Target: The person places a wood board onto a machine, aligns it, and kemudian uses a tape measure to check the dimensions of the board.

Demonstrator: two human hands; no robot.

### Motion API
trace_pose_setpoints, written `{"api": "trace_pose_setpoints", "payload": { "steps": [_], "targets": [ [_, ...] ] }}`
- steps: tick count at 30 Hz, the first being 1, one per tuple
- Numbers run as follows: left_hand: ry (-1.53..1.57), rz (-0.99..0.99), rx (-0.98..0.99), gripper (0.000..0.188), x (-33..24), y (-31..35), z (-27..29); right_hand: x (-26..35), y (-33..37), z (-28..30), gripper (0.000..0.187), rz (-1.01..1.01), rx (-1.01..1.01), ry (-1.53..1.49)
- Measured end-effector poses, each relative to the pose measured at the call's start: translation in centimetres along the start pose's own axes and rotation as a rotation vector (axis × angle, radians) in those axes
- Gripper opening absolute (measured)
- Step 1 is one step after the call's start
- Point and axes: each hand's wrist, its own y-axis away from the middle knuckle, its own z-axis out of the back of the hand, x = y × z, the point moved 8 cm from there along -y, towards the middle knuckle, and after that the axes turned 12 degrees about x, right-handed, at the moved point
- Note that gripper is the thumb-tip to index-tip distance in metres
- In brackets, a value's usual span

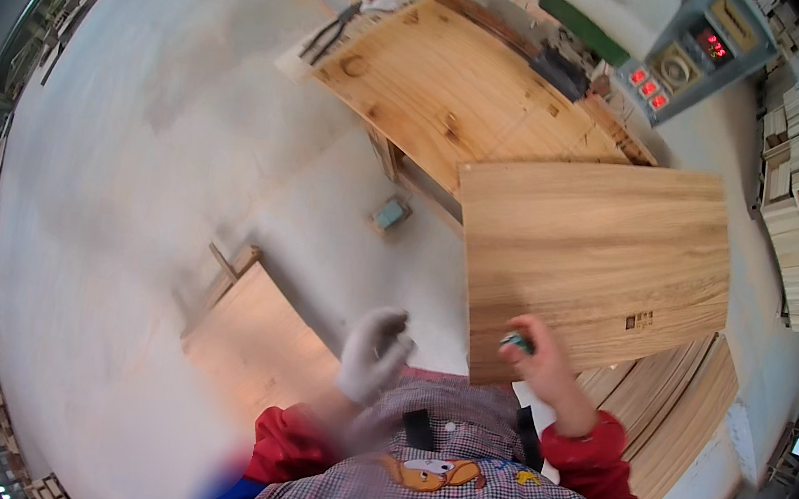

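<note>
My right hand [546,365], bare, is closed around a small dark-green object [516,343] whose kind I cannot make out. It is over the near edge of a wide wood-grain panel [602,246] with a small dark printed mark. The panel's far edge overlaps a knotty wooden worktop [451,85]. In front of my apron, to the left of the panel, is my left hand [371,355] in a pale glove. Its fingers are bent, apart from the thumb, with nothing visible between them.
Stacked boards [673,397] lie below the panel at right. A control box [703,52] with red lit digits stands at the far right. Pliers [330,33] rest on the worktop's left end. A wooden board [261,342] is low at left, and a small blue-topped block [390,213] sits on the floor.
</note>
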Motion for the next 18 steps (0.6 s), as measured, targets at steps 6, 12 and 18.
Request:
{"api": "trace_pose_setpoints", "payload": {
  "steps": [6, 12, 18],
  "targets": [
    [-0.473, -0.329, 0.376, 0.062, -6.6, -1.5, -0.7, 6.3, -4.2, -12.3, 0.063, -0.002, 0.190, -0.823],
    [-0.396, -0.235, 0.494, 0.051, -5.9, -8.4, 1.6, 9.2, -8.8, -10.8, 0.065, 0.120, 0.149, -0.796],
    [-0.629, -0.352, 0.135, 0.052, -8.0, -23.9, 10.7, 8.3, -12.2, -8.0, 0.047, 0.006, 0.045, -0.787]
  ]
}}
